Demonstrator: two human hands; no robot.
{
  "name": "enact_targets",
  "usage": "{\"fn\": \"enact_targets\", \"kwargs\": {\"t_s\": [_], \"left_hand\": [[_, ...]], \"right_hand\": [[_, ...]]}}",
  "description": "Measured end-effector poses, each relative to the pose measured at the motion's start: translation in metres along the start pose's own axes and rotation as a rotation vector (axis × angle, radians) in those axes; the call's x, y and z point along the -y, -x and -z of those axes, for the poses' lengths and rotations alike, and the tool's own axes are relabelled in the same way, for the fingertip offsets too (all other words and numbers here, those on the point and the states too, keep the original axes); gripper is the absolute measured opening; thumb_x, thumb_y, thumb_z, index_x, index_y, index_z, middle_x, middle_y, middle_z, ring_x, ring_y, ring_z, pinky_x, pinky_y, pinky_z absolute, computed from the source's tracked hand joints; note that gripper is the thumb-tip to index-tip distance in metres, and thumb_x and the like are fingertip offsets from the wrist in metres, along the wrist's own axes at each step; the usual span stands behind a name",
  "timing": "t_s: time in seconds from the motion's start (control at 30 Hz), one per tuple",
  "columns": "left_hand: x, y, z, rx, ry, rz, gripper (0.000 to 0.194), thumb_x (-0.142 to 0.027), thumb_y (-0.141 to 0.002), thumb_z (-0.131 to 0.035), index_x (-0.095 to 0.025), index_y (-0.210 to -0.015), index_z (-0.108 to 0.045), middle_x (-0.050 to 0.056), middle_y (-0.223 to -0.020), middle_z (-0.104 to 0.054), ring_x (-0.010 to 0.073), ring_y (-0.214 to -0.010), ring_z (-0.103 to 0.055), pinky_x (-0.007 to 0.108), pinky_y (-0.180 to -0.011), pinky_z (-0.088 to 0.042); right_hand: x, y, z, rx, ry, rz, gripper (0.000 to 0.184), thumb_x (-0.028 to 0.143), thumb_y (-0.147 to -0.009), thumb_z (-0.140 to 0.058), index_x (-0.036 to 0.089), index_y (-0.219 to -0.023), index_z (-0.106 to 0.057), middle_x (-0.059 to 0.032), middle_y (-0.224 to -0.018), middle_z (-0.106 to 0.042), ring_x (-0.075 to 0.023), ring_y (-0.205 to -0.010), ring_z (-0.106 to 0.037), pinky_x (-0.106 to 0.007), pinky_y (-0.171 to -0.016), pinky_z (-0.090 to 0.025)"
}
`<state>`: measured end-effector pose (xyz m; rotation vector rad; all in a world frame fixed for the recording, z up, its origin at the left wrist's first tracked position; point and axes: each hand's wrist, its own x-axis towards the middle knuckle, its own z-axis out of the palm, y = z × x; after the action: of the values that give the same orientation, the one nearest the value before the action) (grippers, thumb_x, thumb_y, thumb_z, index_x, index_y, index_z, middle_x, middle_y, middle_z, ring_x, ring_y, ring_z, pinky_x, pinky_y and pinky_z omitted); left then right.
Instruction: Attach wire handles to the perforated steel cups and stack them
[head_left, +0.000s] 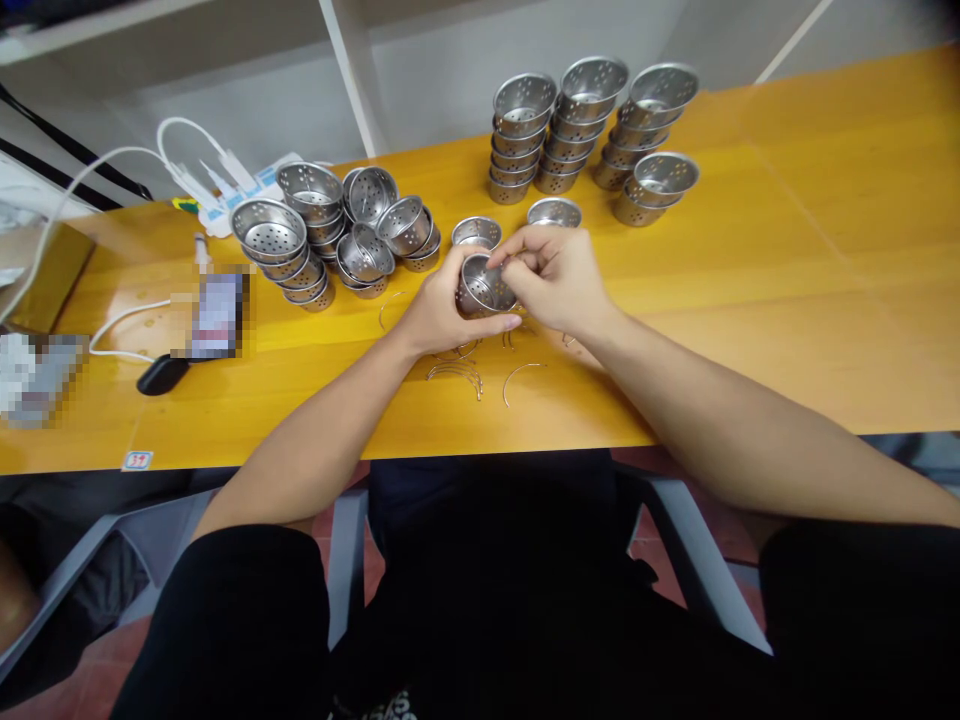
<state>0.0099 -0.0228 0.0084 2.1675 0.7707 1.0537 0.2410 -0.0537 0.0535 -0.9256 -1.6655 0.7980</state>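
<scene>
One perforated metal cup is being held near the middle of the tabletop, its mouth being turned upward so that rim and inside are being left accessible. Its wall is being clasped by the left hand, the thumb being laid along the near side, so the cup is being steadied while the rim is being approached from the right. There, the right hand is being poised with bent fingers, its index finger being pointed into the opening; whether anything thin is being pinched cannot be told. Curved wires are being supported loose by the tabletop, on the near side, within easy reach. Farther back, cup stacks are being nested in columns, by which space is being saved. Both forearms are being angled inward, the hands being brought together around the cup.
</scene>
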Motion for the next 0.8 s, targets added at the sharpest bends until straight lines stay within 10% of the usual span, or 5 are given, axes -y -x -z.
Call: {"fn": "enact_targets", "kwargs": {"t_s": [0.27,0.47,0.8], "left_hand": [[0.004,0.000,0.005,-0.013,0.076,-0.002,0.107,-0.108,-0.091,-0.089,-0.024,-0.155,-0.068,0.012,-0.142,-0.087,0.0295,-0.122,-0.086,0.048,-0.113,-0.073],[0.019,-0.002,0.007,0.007,0.159,-0.048,0.101,-0.101,-0.094,-0.096,-0.027,-0.157,-0.068,0.012,-0.142,-0.088,0.0297,-0.125,-0.088,0.050,-0.116,-0.075],[0.020,-0.004,0.000,0.007,0.118,-0.016,0.109,-0.105,-0.090,-0.095,-0.027,-0.159,-0.064,0.012,-0.144,-0.085,0.0328,-0.129,-0.086,0.059,-0.125,-0.072]], "right_hand": [[0.012,0.001,0.011,0.152,-0.144,0.010,0.030,0.054,-0.111,-0.094,0.025,-0.102,-0.087,-0.0011,-0.074,-0.069,-0.0166,-0.060,-0.052,-0.032,-0.051,-0.036],[0.019,0.002,0.022,0.348,-0.335,-0.077,0.062,0.076,-0.095,-0.119,0.028,-0.102,-0.080,0.0030,-0.075,-0.068,-0.0147,-0.055,-0.051,-0.032,-0.045,-0.038],[0.020,0.001,0.016,0.298,-0.336,-0.128,0.074,0.085,-0.086,-0.122,0.030,-0.096,-0.073,0.0015,-0.074,-0.073,-0.0171,-0.050,-0.061,-0.034,-0.045,-0.045]]}}
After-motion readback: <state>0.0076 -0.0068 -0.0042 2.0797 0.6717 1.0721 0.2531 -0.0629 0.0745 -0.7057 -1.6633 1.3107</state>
